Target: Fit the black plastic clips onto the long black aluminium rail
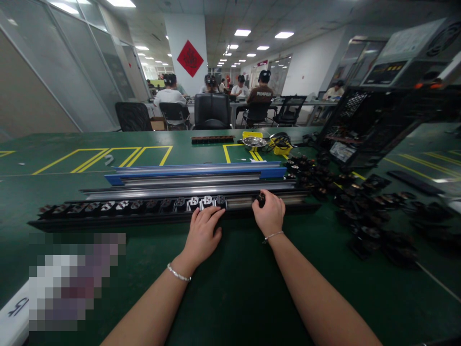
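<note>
A long black rail [273,206] lies across the green table in front of me, with a row of black socket modules [144,203] seated along its left half. My left hand [202,234] rests on the table, its fingers stretched out against the last module in the row. My right hand [268,213] is closed on a single black socket module [261,197] at the rail's bare stretch, just to the right of the row.
Behind the black rail lie silver rails and one with blue ends [194,170]. A heap of loose black modules [363,202] spreads over the right. A black crate [363,129], a metal bowl [254,142] and yellow parts stand farther back. People sit at desks beyond.
</note>
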The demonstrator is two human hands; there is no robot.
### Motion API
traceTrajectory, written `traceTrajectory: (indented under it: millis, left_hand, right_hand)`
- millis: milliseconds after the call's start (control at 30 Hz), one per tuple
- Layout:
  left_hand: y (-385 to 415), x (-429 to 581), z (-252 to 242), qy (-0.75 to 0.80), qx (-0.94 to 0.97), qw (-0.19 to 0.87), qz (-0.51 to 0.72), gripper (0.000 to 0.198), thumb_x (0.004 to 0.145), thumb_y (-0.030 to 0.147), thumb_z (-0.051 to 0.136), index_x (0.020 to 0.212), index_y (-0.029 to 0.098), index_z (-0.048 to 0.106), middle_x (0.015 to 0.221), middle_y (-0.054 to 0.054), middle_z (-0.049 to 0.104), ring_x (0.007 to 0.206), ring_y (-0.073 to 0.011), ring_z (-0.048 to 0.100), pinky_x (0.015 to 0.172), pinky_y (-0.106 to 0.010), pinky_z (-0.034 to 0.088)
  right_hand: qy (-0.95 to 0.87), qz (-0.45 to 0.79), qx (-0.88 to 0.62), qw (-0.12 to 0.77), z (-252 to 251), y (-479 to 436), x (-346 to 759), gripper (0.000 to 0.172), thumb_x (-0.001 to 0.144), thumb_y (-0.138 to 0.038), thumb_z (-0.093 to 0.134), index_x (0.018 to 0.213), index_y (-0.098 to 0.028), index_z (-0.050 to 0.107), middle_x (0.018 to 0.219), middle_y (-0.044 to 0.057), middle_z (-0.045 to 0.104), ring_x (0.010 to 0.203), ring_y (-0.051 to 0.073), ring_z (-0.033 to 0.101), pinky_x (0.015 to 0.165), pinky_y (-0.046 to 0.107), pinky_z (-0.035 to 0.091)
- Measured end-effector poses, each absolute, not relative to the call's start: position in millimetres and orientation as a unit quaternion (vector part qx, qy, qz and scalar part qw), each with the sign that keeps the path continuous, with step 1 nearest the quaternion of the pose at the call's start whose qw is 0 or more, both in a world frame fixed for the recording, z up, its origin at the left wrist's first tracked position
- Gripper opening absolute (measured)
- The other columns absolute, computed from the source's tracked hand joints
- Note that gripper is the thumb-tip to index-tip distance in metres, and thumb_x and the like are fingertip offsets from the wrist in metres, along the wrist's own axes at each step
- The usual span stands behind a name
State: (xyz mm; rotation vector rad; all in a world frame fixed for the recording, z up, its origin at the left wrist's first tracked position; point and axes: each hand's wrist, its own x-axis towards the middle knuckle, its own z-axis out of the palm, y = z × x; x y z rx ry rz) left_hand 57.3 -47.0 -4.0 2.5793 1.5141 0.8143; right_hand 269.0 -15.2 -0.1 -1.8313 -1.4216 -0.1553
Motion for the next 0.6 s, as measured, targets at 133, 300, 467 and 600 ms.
traceTrajectory:
  millis: [133, 300, 467, 600]
  left_hand:
    - [-46.6, 57.8, -4.5, 0.488, 0.832, 0.02, 0.263, 0.05, 0.08, 0.017, 0.048, 0.129, 0.027, 0.048, 0.131, -0.006, 0.054, 0.125, -0.0222, 0.044, 0.112, -0.051, 0.019]
    - [-47.2, 57.9, -4.2, 0.49, 0.831, 0.017, 0.263, 0.049, 0.08, 0.017, 0.049, 0.128, 0.027, 0.048, 0.131, -0.005, 0.054, 0.125, -0.0223, 0.045, 0.112, -0.051, 0.02]
    - [-47.2, 57.6, -3.9, 0.488, 0.832, 0.014, 0.262, 0.05, 0.08, 0.017, 0.049, 0.129, 0.027, 0.048, 0.13, -0.005, 0.054, 0.125, -0.0225, 0.045, 0.112, -0.052, 0.021]
    - [-46.4, 57.4, -4.2, 0.49, 0.831, 0.015, 0.262, 0.05, 0.08, 0.017, 0.049, 0.129, 0.027, 0.048, 0.13, -0.005, 0.054, 0.125, -0.0223, 0.045, 0.112, -0.051, 0.02]
  right_hand:
    - [-0.563, -0.063, -0.723, 0.396, 0.6, -15.8, 269.9, 0.036, 0.077, -0.025, 0.048, 0.11, -0.016, 0.059, 0.108, 0.012, 0.065, 0.108, 0.024, 0.053, 0.103, 0.042, 0.026]
    - [-0.565, -0.068, -0.722, 0.395, 0.3, -15.3, 271.4, 0.037, 0.077, -0.026, 0.049, 0.111, -0.015, 0.059, 0.108, 0.012, 0.065, 0.109, 0.024, 0.052, 0.102, 0.042, 0.028]
    - [-0.563, -0.065, -0.724, 0.392, 0.2, -14.6, 273.4, 0.037, 0.077, -0.025, 0.048, 0.11, -0.015, 0.059, 0.108, 0.012, 0.065, 0.108, 0.025, 0.053, 0.101, 0.042, 0.028]
    - [-0.562, -0.066, -0.725, 0.393, 0.4, -14.8, 274.7, 0.036, 0.076, -0.025, 0.048, 0.11, -0.016, 0.059, 0.107, 0.011, 0.065, 0.106, 0.024, 0.053, 0.101, 0.041, 0.028]
